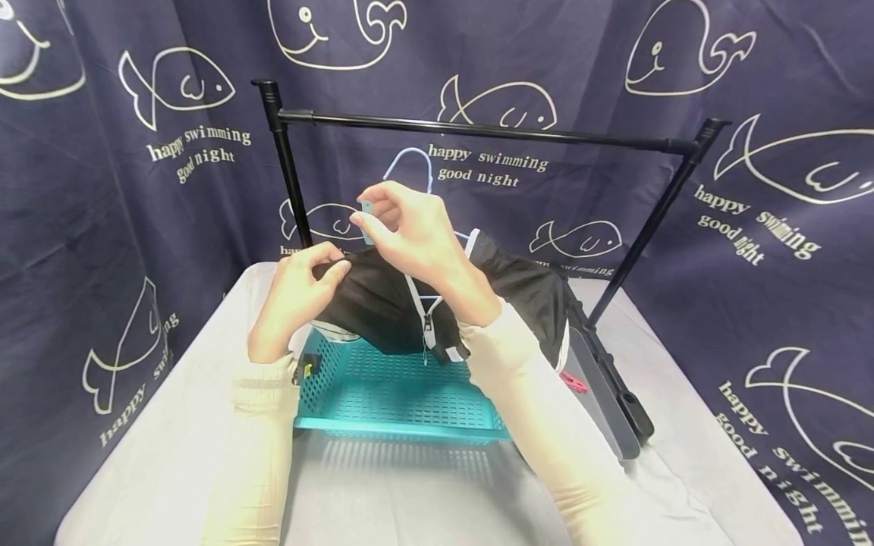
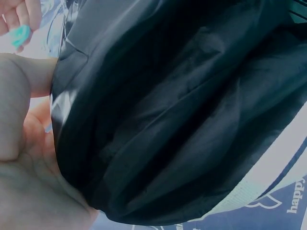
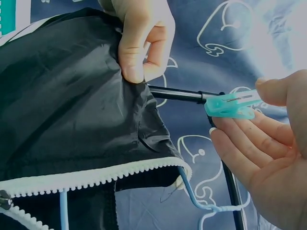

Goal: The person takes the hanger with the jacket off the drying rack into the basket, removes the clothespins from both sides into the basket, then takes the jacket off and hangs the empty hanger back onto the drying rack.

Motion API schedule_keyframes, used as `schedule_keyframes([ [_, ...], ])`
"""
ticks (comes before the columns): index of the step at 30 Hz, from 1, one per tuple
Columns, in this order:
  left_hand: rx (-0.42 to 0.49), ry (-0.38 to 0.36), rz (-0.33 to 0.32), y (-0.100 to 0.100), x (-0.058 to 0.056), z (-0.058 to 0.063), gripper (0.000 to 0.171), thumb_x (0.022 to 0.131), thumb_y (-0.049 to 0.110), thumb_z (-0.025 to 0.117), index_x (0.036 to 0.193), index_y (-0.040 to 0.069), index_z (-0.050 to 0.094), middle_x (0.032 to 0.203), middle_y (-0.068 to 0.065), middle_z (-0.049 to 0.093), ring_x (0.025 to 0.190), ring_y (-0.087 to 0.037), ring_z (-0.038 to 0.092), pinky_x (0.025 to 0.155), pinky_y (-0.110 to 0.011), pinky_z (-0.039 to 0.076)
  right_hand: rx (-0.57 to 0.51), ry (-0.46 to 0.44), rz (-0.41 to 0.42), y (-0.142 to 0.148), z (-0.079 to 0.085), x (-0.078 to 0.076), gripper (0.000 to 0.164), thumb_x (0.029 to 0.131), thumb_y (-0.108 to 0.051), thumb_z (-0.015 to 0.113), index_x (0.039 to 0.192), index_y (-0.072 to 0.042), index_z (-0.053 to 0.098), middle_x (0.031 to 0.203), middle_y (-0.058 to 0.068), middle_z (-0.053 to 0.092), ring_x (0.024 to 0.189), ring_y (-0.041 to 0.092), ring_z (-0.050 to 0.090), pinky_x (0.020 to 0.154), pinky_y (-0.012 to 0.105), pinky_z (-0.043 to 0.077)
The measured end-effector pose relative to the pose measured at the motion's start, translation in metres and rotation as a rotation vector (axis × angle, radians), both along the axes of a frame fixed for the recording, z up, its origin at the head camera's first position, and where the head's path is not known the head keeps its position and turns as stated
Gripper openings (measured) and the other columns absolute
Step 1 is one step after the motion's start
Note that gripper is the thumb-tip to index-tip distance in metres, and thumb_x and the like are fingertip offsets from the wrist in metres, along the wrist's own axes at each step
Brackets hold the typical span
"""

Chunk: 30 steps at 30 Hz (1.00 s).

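A black jacket [image 1: 372,299] with a white zipper [image 3: 96,173] hangs on a light blue hanger [image 3: 192,194], whose hook [image 1: 410,151] rises behind my right hand. My left hand [image 1: 293,292] pinches the jacket's fabric near the shoulder at the left, thumb on the near side. Between thumb and fingers, my right hand [image 1: 423,235] holds a teal clothespin [image 3: 231,104]. In the right wrist view the clothespin is apart from the jacket, just beyond the pinched shoulder. The left wrist view is mostly filled by the black fabric [image 2: 158,110], with a white striped edge [image 2: 273,167].
A turquoise basket [image 1: 403,429] stands on the white-covered table [image 1: 382,500] under the jacket. Behind it rises a black rack with a horizontal bar [image 1: 478,131]. A pink clothespin [image 1: 573,381] lies at the right, by the rack's grey base [image 1: 608,409]. A patterned curtain [image 1: 587,45] surrounds the table.
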State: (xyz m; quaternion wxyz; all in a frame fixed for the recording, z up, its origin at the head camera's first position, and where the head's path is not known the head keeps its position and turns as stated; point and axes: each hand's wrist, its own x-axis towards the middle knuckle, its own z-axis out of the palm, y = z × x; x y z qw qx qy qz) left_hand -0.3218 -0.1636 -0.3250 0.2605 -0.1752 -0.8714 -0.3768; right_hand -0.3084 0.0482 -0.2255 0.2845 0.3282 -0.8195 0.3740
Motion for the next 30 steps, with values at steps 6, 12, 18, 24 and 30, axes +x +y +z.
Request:
schedule_keyframes([
  [6,0.001,0.011,0.0,-0.001,0.0,0.0,0.005,0.098,0.022,0.068,0.096,0.019,0.071,0.085,-0.002,0.068,0.069,-0.024,0.05,0.068,-0.04,0.038,-0.052,0.013,0.009,0.009,-0.004,0.008,0.023,0.092,-0.022,0.078,0.112,-0.011,0.074,0.096,0.001,0.077,0.083,0.007,0.073,0.079,0.023,0.055],
  [12,0.001,0.01,0.0,-0.001,0.0,0.0,0.004,0.098,0.022,0.068,0.095,0.02,0.071,0.084,-0.002,0.067,0.068,-0.024,0.049,0.067,-0.04,0.037,-0.096,-0.008,-0.006,0.019,-0.008,0.017,0.023,0.092,-0.023,0.078,0.113,-0.013,0.074,0.097,0.0,0.077,0.084,0.006,0.073,0.082,0.022,0.056],
  [18,0.0,0.013,0.006,0.0,-0.002,0.0,0.005,0.098,0.022,0.068,0.094,0.02,0.071,0.087,-0.002,0.068,0.072,-0.024,0.051,0.069,-0.04,0.037,-0.129,0.015,-0.014,0.031,-0.013,0.021,0.023,0.092,-0.022,0.078,0.112,-0.012,0.075,0.097,0.002,0.078,0.085,0.009,0.074,0.083,0.023,0.056],
  [24,0.004,0.015,0.01,0.001,-0.003,0.0,0.005,0.097,0.024,0.069,0.093,0.021,0.07,0.083,-0.001,0.067,0.07,-0.024,0.05,0.067,-0.04,0.037,-0.152,0.009,-0.036,0.041,-0.024,0.024,0.022,0.092,-0.022,0.077,0.111,-0.012,0.075,0.094,0.0,0.078,0.083,0.006,0.073,0.082,0.023,0.057],
  [30,0.004,0.014,0.013,0.001,-0.004,-0.001,0.005,0.097,0.024,0.069,0.092,0.021,0.07,0.085,-0.001,0.068,0.069,-0.024,0.05,0.067,-0.04,0.036,-0.166,-0.005,-0.046,0.052,-0.037,0.026,0.023,0.092,-0.02,0.077,0.113,-0.009,0.075,0.095,0.001,0.078,0.082,0.008,0.074,0.082,0.026,0.058],
])
